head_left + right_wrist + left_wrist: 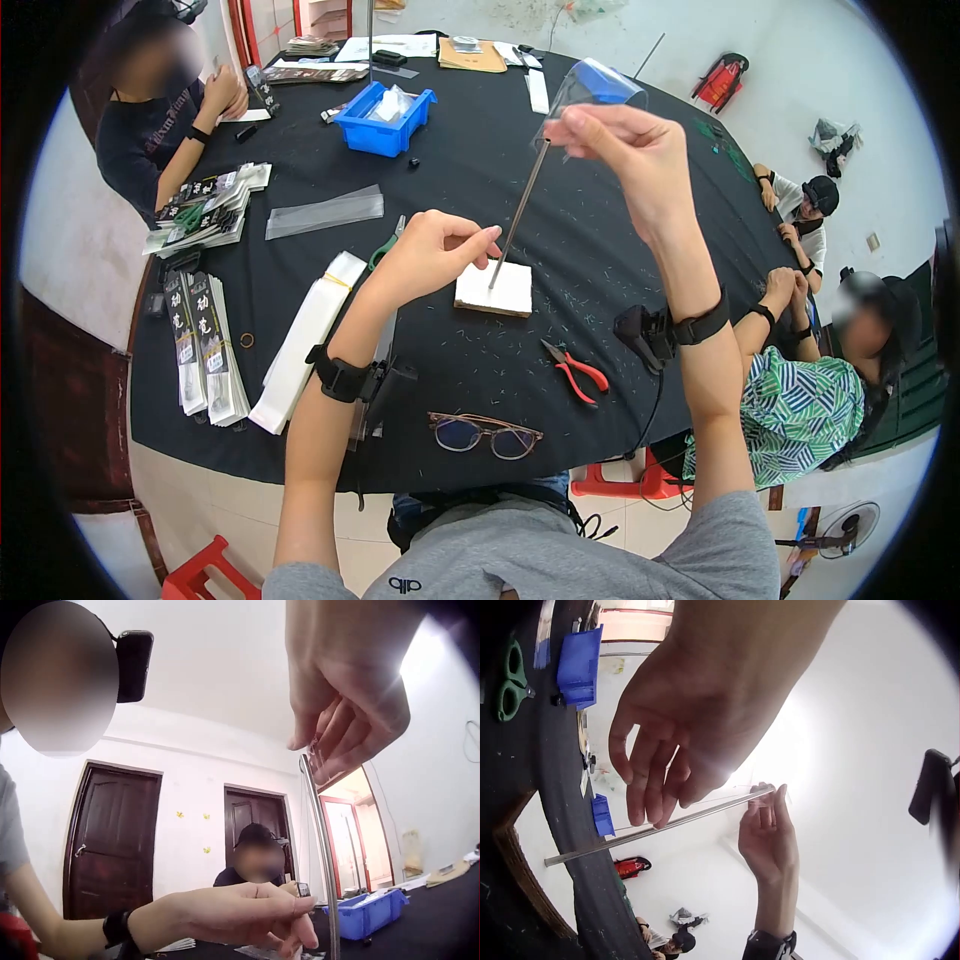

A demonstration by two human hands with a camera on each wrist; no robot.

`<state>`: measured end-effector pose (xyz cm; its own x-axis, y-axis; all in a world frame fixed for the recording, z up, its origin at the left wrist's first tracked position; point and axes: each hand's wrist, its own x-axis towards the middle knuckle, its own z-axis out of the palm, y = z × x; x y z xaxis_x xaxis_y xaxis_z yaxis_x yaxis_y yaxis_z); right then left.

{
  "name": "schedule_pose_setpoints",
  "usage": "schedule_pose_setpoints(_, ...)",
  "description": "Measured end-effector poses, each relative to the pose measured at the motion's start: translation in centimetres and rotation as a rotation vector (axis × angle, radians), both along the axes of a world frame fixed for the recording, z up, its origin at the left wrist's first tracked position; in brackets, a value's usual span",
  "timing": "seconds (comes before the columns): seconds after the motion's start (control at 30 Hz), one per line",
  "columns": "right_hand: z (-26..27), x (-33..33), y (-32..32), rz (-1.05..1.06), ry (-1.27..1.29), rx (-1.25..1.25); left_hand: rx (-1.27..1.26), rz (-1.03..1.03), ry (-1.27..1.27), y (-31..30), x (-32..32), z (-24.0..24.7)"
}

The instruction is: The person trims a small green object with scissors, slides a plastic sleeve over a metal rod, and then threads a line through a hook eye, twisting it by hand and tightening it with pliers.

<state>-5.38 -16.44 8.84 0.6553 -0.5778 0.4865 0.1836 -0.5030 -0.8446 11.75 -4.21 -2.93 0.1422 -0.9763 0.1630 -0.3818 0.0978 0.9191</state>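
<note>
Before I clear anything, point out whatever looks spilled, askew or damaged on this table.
Tiny pale clippings litter the black tablecloth around the white block, like unswept scraps. Glasses lie close to the cloth's near edge, where they might get knocked. Nothing looks plainly damaged.

Black tablecloth (pixel 475 365) beneath block (pixel 516 287), pliers (pixel 565 361)

Your slim metal rod (pixel 519 212) is silver-grey, and the flat square block (pixel 516 284) has a white top with brown sides. Your cloth-covered table (pixel 450 360) is black. You have metal pliers (pixel 566 361) with red handles, scissors (pixel 511 681) with green ones, and a solid blue plastic bin (pixel 370 136). Your grey shirt (pixel 480 560) bears a black emblem; a neighbour's blouse (pixel 800 415) mixes green, white and navy stripes.
</note>
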Motion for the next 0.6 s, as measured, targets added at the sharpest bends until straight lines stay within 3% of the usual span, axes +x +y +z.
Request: schedule_pose_setpoints(0.6,0.1,0.6,0.5,0.014,0.024,0.016,0.010,-0.014,0.042,-0.2,-0.1,-0.1)
